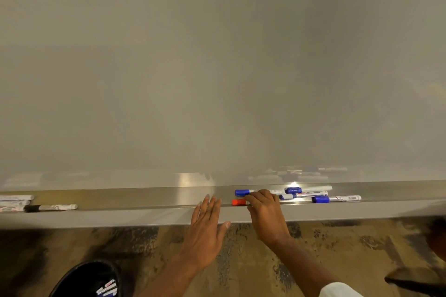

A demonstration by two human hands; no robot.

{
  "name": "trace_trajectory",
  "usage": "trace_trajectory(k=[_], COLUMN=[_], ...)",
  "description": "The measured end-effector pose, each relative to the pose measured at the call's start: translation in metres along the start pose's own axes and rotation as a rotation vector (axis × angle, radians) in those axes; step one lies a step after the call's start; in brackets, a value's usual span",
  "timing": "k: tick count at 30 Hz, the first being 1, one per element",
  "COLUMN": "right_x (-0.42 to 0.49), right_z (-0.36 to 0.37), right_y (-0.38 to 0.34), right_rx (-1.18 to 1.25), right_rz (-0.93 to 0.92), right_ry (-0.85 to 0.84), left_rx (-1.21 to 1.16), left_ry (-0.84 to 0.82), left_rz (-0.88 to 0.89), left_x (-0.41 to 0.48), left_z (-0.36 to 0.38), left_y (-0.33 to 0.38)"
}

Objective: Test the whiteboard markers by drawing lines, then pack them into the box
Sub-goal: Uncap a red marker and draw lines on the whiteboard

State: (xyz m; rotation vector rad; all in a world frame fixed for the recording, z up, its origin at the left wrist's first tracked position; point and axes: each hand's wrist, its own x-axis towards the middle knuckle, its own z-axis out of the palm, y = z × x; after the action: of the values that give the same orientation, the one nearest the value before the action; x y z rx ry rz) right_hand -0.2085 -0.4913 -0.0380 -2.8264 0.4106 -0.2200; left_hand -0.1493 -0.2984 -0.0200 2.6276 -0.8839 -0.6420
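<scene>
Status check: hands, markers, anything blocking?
Left hand open, at tray lip. Right hand gripping red-capped marker in tray. Blue-capped markers crowd beside it; whiteboard unmarked.

five capped markers lay flat and roughly lengthwise toward the right of the metal tray (144,198): four blue-capped markers (320,199) with white barrels, bunched and partly overlapping, and one red-capped marker (238,202) at the front edge, its barrel pinched under the right hand (265,214). at the far left lay a black-capped marker (52,207), just beside three more white barrels (14,198) cut off by the frame edge. the whiteboard (217,67) stood upright behind the tray, its surface plain grey-white.
</scene>
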Motion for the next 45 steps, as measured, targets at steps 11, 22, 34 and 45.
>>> trace_trajectory(k=[11, 22, 34, 45], right_x=[0.002, 0.007, 0.019, 0.023], right_z=[0.008, 0.000, -0.043, -0.145], right_y=[-0.007, -0.019, -0.068, -0.166], right_rx=[0.058, 0.310, 0.714, 1.304], right_rz=[0.021, 0.082, 0.153, 0.171], right_ry=[-0.002, 0.095, 0.191, 0.044], left_rx=[-0.005, -0.154, -0.928, -1.410], left_ry=[-0.014, 0.148, 0.342, 0.307], left_rz=[-0.008, -0.002, -0.138, -0.050], left_x=[-0.001, 0.000, -0.003, -0.048], left_z=[0.001, -0.012, -0.070, -0.179], left_y=[0.000, -0.001, 0.024, 0.038])
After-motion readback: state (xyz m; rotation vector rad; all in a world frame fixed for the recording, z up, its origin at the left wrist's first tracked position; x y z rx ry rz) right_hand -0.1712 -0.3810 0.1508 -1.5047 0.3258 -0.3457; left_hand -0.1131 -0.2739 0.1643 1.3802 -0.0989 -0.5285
